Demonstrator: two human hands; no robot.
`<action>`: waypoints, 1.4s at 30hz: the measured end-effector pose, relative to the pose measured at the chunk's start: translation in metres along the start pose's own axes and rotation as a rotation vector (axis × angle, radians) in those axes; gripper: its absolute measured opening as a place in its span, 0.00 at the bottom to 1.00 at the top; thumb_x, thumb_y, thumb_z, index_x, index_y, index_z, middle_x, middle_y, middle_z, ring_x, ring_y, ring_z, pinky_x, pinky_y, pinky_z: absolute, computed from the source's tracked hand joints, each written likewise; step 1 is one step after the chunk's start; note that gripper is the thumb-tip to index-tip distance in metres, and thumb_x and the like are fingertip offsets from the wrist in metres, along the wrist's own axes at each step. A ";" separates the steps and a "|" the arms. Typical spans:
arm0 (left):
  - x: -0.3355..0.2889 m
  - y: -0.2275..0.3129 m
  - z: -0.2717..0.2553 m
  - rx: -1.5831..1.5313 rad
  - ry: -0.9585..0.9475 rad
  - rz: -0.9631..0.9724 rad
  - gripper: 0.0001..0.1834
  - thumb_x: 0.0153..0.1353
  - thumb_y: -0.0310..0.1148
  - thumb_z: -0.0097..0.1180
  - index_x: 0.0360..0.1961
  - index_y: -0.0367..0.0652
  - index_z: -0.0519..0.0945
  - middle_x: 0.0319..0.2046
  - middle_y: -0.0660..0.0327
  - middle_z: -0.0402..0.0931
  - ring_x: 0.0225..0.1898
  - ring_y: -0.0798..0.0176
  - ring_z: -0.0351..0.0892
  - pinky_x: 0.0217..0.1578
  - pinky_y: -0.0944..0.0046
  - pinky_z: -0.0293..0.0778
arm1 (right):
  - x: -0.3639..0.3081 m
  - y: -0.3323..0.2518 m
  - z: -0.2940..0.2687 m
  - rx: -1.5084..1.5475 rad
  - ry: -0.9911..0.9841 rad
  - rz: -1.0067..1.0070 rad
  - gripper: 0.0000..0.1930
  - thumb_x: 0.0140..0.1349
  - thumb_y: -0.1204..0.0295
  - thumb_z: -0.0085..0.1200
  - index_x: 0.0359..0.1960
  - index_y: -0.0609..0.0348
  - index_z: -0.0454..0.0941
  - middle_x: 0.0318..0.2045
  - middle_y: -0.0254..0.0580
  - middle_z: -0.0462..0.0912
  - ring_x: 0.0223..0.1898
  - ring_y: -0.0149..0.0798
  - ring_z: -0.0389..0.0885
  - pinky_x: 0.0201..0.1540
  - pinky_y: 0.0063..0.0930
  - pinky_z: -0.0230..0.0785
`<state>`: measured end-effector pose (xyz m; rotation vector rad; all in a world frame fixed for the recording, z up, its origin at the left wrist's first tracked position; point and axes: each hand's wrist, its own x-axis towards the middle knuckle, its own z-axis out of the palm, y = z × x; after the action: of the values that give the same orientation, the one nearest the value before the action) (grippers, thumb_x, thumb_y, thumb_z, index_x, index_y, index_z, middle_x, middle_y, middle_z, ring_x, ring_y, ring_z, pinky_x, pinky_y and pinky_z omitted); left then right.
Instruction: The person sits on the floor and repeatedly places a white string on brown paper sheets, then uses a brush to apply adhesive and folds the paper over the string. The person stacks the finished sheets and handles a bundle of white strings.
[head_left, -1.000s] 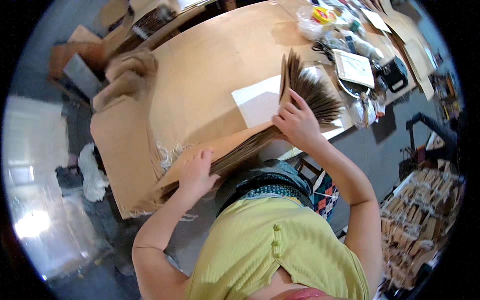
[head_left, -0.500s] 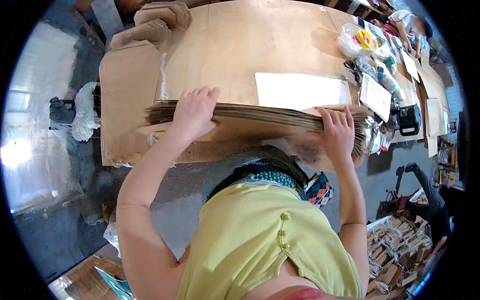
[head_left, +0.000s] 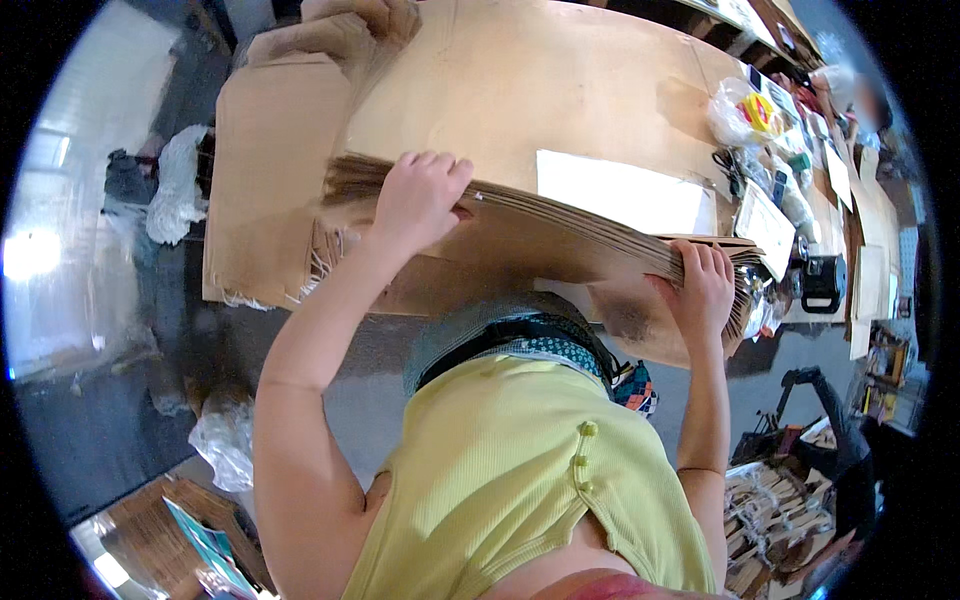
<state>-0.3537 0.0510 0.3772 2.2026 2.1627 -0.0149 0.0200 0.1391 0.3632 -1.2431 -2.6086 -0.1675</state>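
A thick stack of flat brown paper bags (head_left: 560, 225) stands on its long edge at the near side of the table, its broad face toward me. My left hand (head_left: 420, 197) is closed over the top edge near the stack's left end, thumb on my side. My right hand (head_left: 705, 290) grips the top edge near the right end, where the layers fan apart. The bags' lower part leans close to my waist. Just behind the stack lies a white sheet (head_left: 625, 190).
More brown bags (head_left: 280, 170) with white strings lie in piles at the table's left. A plastic bag with yellow rolls (head_left: 750, 112), a clipboard (head_left: 765, 230) and a black mug (head_left: 822, 285) crowd the right side. Beyond them is another person (head_left: 845, 95). Stringed bundles (head_left: 780, 515) sit at lower right.
The whole view has turned slightly. Both hands keep their grip; the stack now slants down to the right in view, and more of its near face shows.
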 end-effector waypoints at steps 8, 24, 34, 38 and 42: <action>-0.072 -0.119 0.021 -1.078 0.790 -0.485 0.36 0.69 0.53 0.43 0.70 0.41 0.61 0.70 0.56 0.58 0.71 0.57 0.55 0.71 0.52 0.50 | 0.005 -0.004 -0.005 0.009 -0.068 0.092 0.38 0.40 0.58 0.72 0.56 0.49 0.72 0.49 0.43 0.78 0.58 0.48 0.72 0.70 0.47 0.54; -0.014 -0.104 0.115 -2.088 0.402 -0.356 0.45 0.70 0.65 0.30 0.75 0.41 0.49 0.74 0.59 0.50 0.75 0.59 0.47 0.74 0.58 0.39 | 0.068 -0.109 -0.015 0.103 -0.133 -0.012 0.51 0.38 0.55 0.75 0.68 0.53 0.64 0.57 0.44 0.71 0.63 0.47 0.66 0.70 0.52 0.47; -0.001 -0.142 0.172 -2.084 0.380 -0.509 0.44 0.71 0.65 0.27 0.75 0.42 0.44 0.76 0.60 0.40 0.76 0.61 0.39 0.73 0.59 0.38 | 0.070 -0.114 -0.003 0.139 -0.186 -0.017 0.45 0.40 0.57 0.74 0.63 0.51 0.67 0.51 0.42 0.72 0.57 0.45 0.67 0.66 0.49 0.52; 0.008 -0.099 0.135 -2.112 0.227 -0.348 0.47 0.69 0.68 0.28 0.76 0.42 0.41 0.76 0.58 0.41 0.76 0.60 0.42 0.73 0.55 0.40 | 0.078 -0.121 -0.006 0.073 -0.190 -0.015 0.44 0.41 0.54 0.73 0.64 0.46 0.68 0.53 0.38 0.72 0.61 0.44 0.67 0.72 0.54 0.43; -0.003 -0.100 0.108 -2.186 0.272 -0.403 0.47 0.69 0.67 0.27 0.75 0.41 0.45 0.75 0.56 0.44 0.74 0.57 0.49 0.73 0.55 0.43 | 0.071 -0.116 -0.003 0.084 -0.168 -0.059 0.43 0.41 0.52 0.73 0.63 0.42 0.70 0.51 0.36 0.74 0.61 0.43 0.68 0.72 0.56 0.42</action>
<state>-0.4498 0.0448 0.2664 0.4097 1.0083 1.6180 -0.1130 0.1183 0.3857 -1.2004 -2.7637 0.0380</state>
